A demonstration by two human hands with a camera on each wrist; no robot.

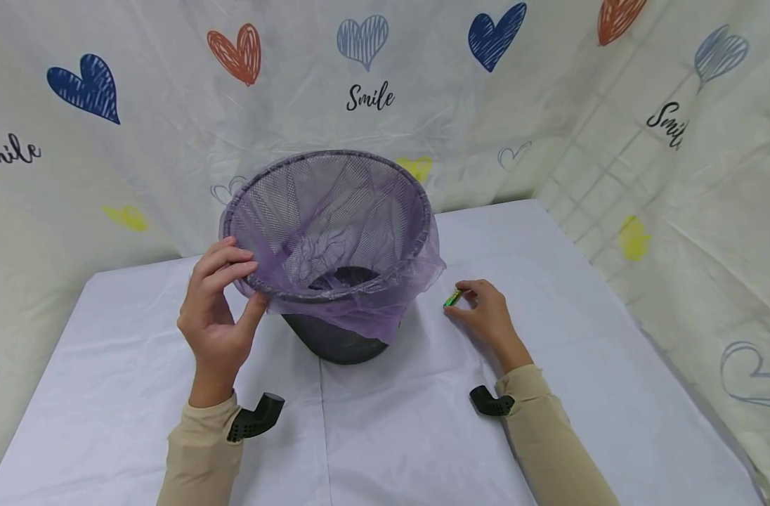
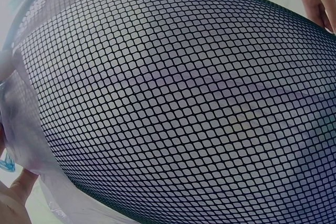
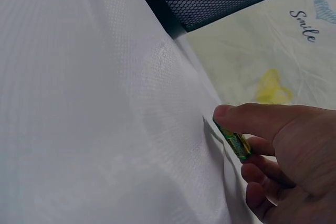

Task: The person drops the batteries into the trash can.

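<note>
A black mesh wastebasket (image 1: pixel 334 344) stands on the table, tilted so that its mouth faces me. A thin purple bag (image 1: pixel 372 316) lines it and is folded over the rim. My left hand (image 1: pixel 217 316) grips the rim at the near left, its thumb below the edge and its fingers over it. In the left wrist view the mesh wall (image 2: pixel 173 98) fills most of the picture. To the right of the basket, my right hand (image 1: pixel 486 313) pinches a small green battery (image 3: pixel 233 140) between thumb and fingers, low over the tabletop.
A white cloth (image 1: pixel 385 436) with creases covers the table. Behind and to the right hangs a pale curtain (image 1: pixel 164 42) printed with hearts and the word Smile. Each wrist carries a black camera mount (image 1: pixel 258 416) over a beige sleeve (image 1: pixel 201 457).
</note>
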